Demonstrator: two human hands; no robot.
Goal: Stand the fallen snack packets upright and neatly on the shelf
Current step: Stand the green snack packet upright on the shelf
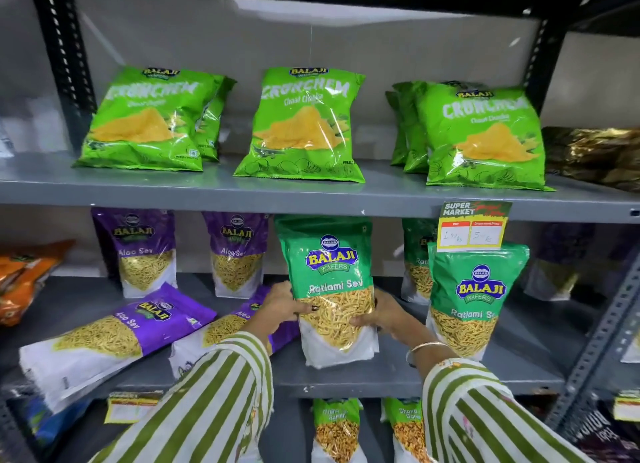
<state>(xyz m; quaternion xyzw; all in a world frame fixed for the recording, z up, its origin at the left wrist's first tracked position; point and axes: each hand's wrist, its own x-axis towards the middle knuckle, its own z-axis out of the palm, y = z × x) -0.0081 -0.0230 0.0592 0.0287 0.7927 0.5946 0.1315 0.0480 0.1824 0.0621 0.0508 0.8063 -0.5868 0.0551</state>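
Note:
A green Ratlami Sev packet (330,282) stands upright at the front middle of the grey middle shelf (381,376). My left hand (282,307) grips its left side and my right hand (381,315) grips its right side. Another green Ratlami Sev packet (474,296) stands upright to its right, with a third one (415,255) behind. Two purple Aloo Sev packets lie fallen on the shelf at the left: one (114,334) near the front edge, the other (225,327) partly hidden by my left arm. Two more purple packets (142,251) (237,251) stand at the back.
The upper shelf (207,189) holds green Crunchem packets (304,127) standing in three groups. An orange packet (24,275) lies at the far left. A yellow price tag (472,225) hangs from the upper shelf edge. Chana packets (337,428) stand on the lower shelf. Perforated uprights frame the unit.

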